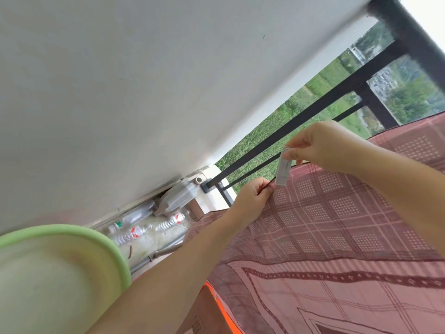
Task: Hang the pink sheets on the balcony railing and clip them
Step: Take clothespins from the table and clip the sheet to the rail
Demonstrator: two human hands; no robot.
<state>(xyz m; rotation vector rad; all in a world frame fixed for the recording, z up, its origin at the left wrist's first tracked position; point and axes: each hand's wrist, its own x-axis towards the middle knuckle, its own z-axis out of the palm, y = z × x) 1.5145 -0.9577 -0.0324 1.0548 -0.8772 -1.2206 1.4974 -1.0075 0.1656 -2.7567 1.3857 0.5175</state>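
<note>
The right hand (pixel 330 145) has its thumb and fingers (pixel 292 154) pinched together on the top of a pale clip (pixel 282 170), which hangs downward with its lower end just over the sheet's upper edge. The left hand (pixel 252 201) has its fingers curled tight on that same edge, pinching the hem just beside the clip's tip, where the cloth folds over the dark balcony railing (pixel 313 112). The pink sheet (pixel 337 225), checked and patterned, already lies draped across the rail and spreads toward the person; whether the clip's jaws are parted cannot be told. The step in hand looks to be the clipping of this corner. To do it well, the left hand should likely hold the hem taut and flat against the rail while the right squeezes the clip wide, pushes it fully over both cloth and bar, and only then lets it bite; a shallow bite on thin fabric could slip loose in wind. Further out, a green basin (pixel 72 261) sits near the left forearm, and plastic bottles (pixel 149 227) lie along the wall (pixel 120 80).
</note>
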